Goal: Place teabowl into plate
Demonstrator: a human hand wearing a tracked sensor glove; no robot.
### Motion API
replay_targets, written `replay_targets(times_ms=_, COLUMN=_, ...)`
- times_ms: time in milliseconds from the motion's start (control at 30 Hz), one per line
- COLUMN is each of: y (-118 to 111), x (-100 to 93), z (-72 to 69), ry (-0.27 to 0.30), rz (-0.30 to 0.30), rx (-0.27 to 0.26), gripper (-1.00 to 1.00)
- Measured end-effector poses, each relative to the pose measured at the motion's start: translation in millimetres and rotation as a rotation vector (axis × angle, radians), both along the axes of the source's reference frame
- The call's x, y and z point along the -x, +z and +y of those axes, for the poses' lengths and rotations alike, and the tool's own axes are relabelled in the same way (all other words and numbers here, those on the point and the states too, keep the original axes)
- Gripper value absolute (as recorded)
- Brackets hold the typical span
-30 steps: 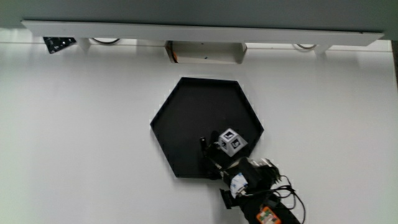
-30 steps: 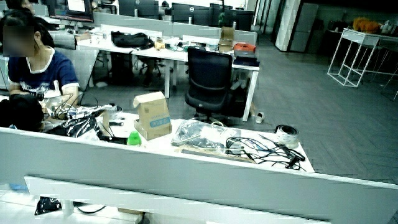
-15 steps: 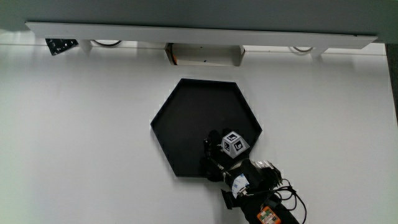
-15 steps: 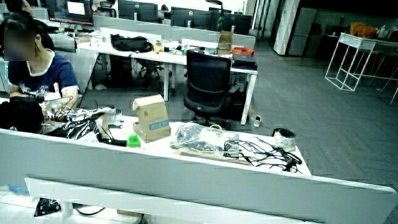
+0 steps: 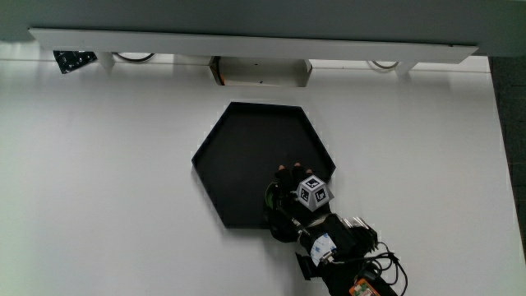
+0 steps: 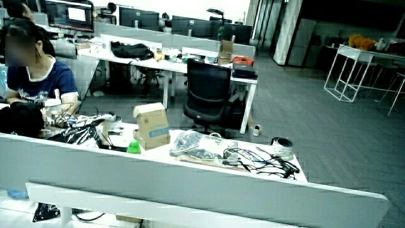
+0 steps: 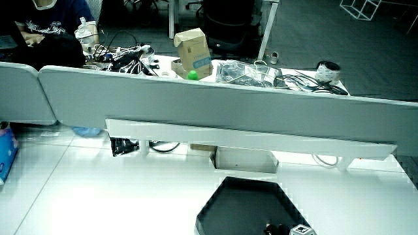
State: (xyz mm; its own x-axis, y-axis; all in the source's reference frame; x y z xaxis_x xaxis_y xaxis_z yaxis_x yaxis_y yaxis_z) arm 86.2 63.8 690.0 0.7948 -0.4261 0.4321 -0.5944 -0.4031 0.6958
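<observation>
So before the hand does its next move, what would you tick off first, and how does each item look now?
1. Plate in place: the black hexagonal plate lies flat on the white table. Ok.
2. Hand over the target: the hand is over the plate's corner nearest the person. Ok.
3. Teabowl in the grip: no teabowl shows in any view; it may be hidden under the hand. Cannot tell.
4. Landing spot free: the rest of the plate's floor looks bare. Ok.
5. Teabowl resting on the plate: hidden, if it is there. Cannot tell.
6. Cross-check in a side view: only the cube on the hand's back shows. Cannot tell.
</observation>
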Motion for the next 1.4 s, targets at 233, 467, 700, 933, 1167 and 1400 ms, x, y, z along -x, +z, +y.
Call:
replay_targets(times_ms=233, y=1.3, x=-8.0, z=10.4, ry=0.041, rz=-0.044, rx=-0.016, gripper=-1.00)
replay_targets(times_ms=467, y=-0.6, x=-18.6, z=15.2, ry=0.089, rz=-0.058, rx=-0.059, gripper=-1.00)
replay_targets(times_ms=700, y=-10.6, x=-28.4, z=24.6, ry=0.138, rz=-0.115, rx=-0.058, gripper=-1.00)
replay_targets(times_ms=933, y=-6.3, x=-37.4, z=40.8, ry=0.167, rz=-0.145, rx=-0.042, gripper=-1.00)
replay_targets(times_ms=1167, y=-20.4, x=-41.9, z=53.0, ry=0.187, rz=-0.187, rx=-0.073, gripper=-1.00)
replay_targets(times_ms=1400, y=-26.6, x=-48.8, z=73.4, ry=0.192, rz=-0.195, rx=-0.073, gripper=-1.00)
